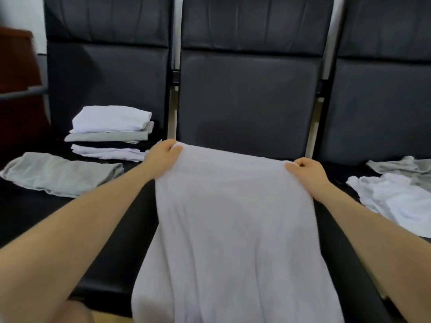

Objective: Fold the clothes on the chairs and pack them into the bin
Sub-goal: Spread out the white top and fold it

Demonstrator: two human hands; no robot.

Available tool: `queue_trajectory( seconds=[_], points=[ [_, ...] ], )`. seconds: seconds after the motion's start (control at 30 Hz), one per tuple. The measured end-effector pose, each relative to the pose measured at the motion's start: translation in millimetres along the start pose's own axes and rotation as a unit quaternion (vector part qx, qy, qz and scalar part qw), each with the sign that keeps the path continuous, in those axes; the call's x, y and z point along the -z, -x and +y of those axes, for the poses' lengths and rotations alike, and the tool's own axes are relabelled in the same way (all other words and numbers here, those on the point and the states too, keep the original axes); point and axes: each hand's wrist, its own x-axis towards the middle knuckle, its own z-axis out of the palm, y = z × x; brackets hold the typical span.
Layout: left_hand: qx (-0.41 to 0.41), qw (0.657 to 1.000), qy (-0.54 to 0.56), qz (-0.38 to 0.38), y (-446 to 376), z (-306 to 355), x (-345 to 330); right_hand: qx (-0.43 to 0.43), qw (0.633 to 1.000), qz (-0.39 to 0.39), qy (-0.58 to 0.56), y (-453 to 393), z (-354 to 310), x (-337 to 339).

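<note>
A white garment (233, 217) is gripped at its far corners by the left hand (163, 155) and the right hand (307, 172) over the middle chair (247, 99). A folded stack (112, 134) (white, grey, black) is placed on the left chair (107, 73)

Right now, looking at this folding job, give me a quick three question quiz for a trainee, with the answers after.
1. True or false: both the left hand and right hand grip the white garment.
2. The folded stack sits on which chair seat: A left, B middle, C right?
3. Fill in: the unfolded clothes lie on the ____ seat.

Key: 1 true. 2 A. 3 right.
</note>
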Motion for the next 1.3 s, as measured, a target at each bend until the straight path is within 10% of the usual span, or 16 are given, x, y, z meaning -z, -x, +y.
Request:
queue_trajectory(
  seconds=[0.1,0.27,0.43,0.63,0.83,1.03,1.3],
  points=[
    [-0.075,0.981,-0.173,0.05,-21.8,-17.0,8.4,0.031,0.971,0.016,0.235,-14.1,20.1,14.7],
    [-0.099,0.931,-0.35,0.039,-38.8,-20.4,-8.3,-0.026,0.957,0.06,0.283,-24.3,41.3,12.0],
    [0.05,0.953,-0.292,-0.066,-20.3,-31.6,-54.3,-0.049,0.952,0.024,0.302,-21.6,45.9,-6.2],
    [0.084,0.968,-0.236,-0.025,11.8,-8.8,-44.9,-0.042,0.96,0.022,0.275,11.0,7.9,-4.8],
    [0.07,0.993,-0.077,-0.05,81.0,31.2,-10.5,-0.036,0.967,-0.038,0.247,89.8,-37.6,-0.5],
    [0.066,0.938,-0.241,-0.239,158.5,41.1,22.4,-0.057,0.937,-0.16,0.304,151.7,-34.8,16.7],
    [-0.034,0.963,-0.177,-0.201,205.9,35.4,16.5,-0.131,0.902,-0.287,0.296,194.2,-23.8,42.2]
  ],
)
